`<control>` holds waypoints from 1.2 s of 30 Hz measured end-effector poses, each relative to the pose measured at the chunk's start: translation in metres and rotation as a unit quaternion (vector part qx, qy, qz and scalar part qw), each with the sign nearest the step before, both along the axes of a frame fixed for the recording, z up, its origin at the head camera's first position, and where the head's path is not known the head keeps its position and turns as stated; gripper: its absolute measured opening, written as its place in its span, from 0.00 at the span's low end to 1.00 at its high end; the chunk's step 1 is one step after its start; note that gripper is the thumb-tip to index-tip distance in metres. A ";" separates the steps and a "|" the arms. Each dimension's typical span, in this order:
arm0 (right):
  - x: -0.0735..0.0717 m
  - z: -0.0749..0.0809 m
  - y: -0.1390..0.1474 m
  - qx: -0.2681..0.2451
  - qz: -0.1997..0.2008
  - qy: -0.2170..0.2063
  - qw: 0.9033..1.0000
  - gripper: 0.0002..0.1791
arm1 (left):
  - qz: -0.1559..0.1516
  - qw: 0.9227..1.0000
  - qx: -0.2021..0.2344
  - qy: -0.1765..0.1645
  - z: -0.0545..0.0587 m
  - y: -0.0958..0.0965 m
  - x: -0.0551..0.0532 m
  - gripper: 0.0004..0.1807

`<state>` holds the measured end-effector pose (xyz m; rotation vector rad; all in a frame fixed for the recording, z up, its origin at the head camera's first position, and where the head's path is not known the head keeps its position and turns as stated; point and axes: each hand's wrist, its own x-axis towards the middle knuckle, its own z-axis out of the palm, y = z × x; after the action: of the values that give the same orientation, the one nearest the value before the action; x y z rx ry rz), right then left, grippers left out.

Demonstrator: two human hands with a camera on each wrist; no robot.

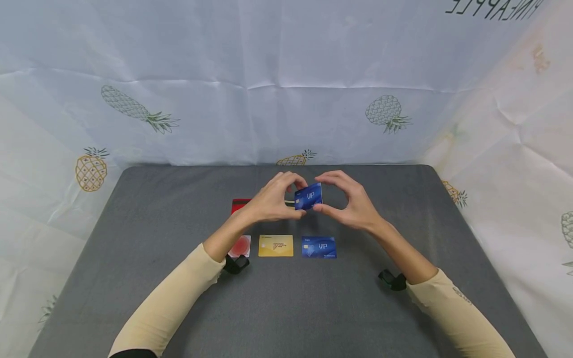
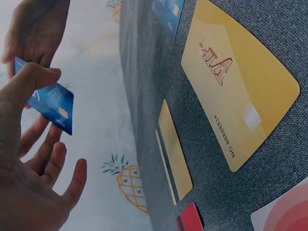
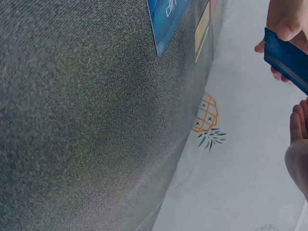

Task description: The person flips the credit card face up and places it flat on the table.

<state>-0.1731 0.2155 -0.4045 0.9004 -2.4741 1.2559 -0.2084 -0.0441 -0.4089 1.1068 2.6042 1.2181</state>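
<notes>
A blue VIP card is held up above the table between both hands, tilted. My left hand pinches its left end between thumb and fingers. At its right end, my right hand grips the card by thumb and fingertips. In the left wrist view the left thumb lies across the card's face. Below the hands, a second blue VIP card lies face up, beside a gold card and a white card with red circles, partly covered by the left wrist.
Behind the left hand lie a red card and a gold card, both with dark stripes upward. The grey table backs onto a pineapple-print curtain. Dark straps sit on both wrists.
</notes>
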 end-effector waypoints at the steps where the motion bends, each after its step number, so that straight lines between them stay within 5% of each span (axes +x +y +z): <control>1: 0.000 0.000 0.000 0.001 -0.001 0.001 1.000 0.32 | -0.001 1.000 0.001 0.000 0.000 0.000 0.000 0.32; 36: 0.001 0.002 0.006 0.000 -0.017 0.011 1.000 0.30 | 0.029 0.998 -0.046 -0.015 0.002 -0.008 0.000 0.33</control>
<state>-0.1722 0.2212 -0.4027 0.8650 -2.4615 1.2291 -0.2089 -0.0522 -0.4068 0.9966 2.6577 1.1039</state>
